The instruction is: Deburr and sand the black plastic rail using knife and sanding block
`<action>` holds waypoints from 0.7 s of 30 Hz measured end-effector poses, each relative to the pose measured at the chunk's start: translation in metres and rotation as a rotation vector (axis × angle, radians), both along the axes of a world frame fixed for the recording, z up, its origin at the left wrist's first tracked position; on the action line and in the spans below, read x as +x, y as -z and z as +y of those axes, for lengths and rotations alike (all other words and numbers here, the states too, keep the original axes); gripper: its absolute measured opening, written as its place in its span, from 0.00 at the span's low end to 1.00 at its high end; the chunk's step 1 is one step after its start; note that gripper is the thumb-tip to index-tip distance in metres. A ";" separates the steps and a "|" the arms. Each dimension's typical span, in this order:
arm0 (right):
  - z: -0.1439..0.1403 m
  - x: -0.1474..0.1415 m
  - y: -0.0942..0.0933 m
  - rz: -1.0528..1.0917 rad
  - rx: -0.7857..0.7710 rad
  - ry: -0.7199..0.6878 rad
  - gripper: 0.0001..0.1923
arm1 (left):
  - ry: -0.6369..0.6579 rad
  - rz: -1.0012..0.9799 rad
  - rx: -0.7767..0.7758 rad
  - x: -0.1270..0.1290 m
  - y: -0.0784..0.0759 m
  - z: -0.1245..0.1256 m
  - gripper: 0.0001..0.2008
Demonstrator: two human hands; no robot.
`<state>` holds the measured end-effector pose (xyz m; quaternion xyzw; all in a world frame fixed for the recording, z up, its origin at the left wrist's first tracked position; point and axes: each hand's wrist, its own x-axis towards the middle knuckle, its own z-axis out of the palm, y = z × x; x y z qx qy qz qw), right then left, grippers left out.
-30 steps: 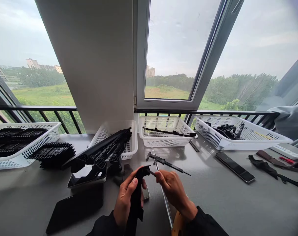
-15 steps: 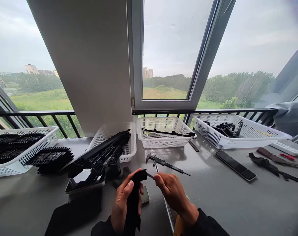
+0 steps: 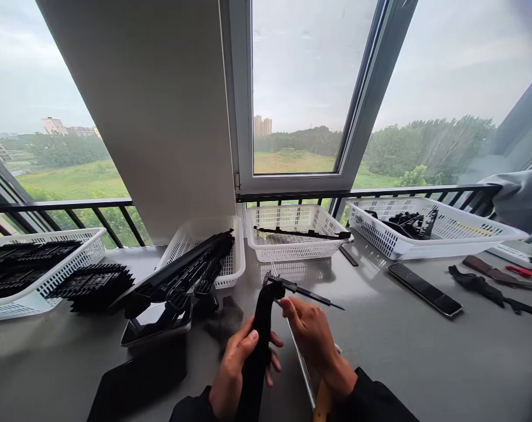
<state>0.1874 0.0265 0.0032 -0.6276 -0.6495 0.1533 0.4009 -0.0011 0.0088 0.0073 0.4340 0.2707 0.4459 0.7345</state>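
My left hand (image 3: 239, 369) grips a long black plastic part (image 3: 259, 334), held nearly upright over the grey table (image 3: 402, 351). My right hand (image 3: 307, 331) pinches near the part's top end, fingers closed on it beside the thumb. Just behind the part's tip lies a caliper (image 3: 305, 291) on the table. A metal ruler (image 3: 302, 366) runs under my right wrist.
White baskets line the back: one at far left (image 3: 64, 264) with black parts, one (image 3: 231, 258) with long black parts sticking out, a middle one (image 3: 292, 234), and a right one (image 3: 428, 234). A phone (image 3: 424, 288), a tray (image 3: 156, 322), a dark slab (image 3: 138, 381). A person's sleeve (image 3: 521, 202) at right.
The black part has been raised and stood more upright, its tip now reaching in front of the caliper. Both hands shifted slightly right and forward with it.
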 end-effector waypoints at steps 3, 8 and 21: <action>0.003 0.010 -0.004 0.012 0.019 0.078 0.36 | 0.043 0.044 -0.036 0.001 0.008 -0.002 0.30; 0.001 0.010 -0.010 0.008 0.049 0.051 0.34 | -0.047 0.149 -0.022 0.000 0.013 -0.006 0.32; 0.000 0.010 -0.009 0.014 0.079 -0.003 0.32 | 0.003 0.290 -0.010 -0.004 -0.006 -0.002 0.41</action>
